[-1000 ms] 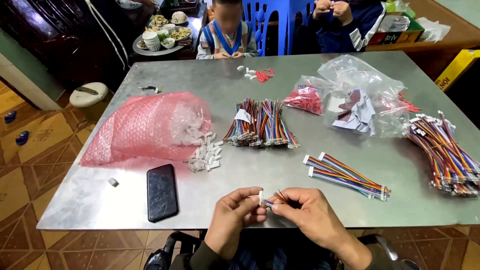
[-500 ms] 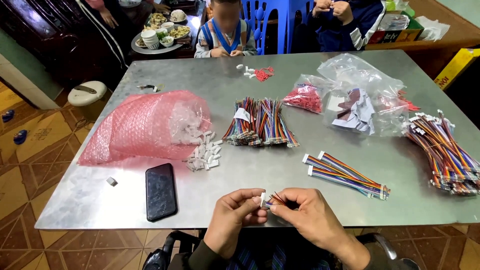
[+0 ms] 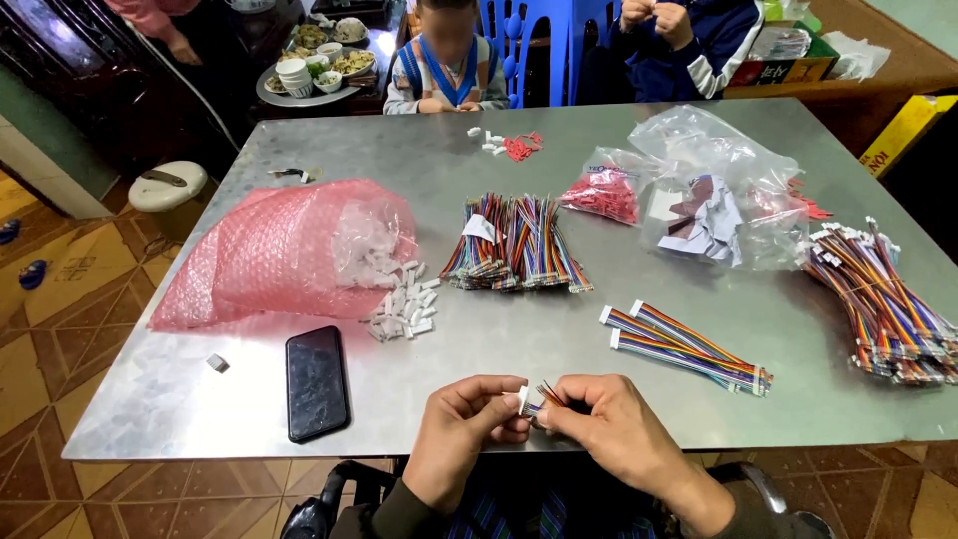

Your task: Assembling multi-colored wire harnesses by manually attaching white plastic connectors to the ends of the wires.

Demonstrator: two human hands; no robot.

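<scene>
Fitting wires to a connector at the surface [image 3: 559,180] edge.
Left hand [image 3: 464,424] pinching small white connector [image 3: 524,398]; right hand [image 3: 609,424] gripping thin coloured wires [image 3: 549,392] touching it.

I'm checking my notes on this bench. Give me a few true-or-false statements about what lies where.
1. Both hands, left hand and right hand, meet at a small white connector. True.
2. The black phone lies on the pink bubble-wrap bag. False: it lies on the metal table, nearer the person than the bag.
3. Loose white connectors spill from the bag's mouth. True.
4. The two ribbon cables right of the hands are plain black. False: they are multicoloured.
</scene>
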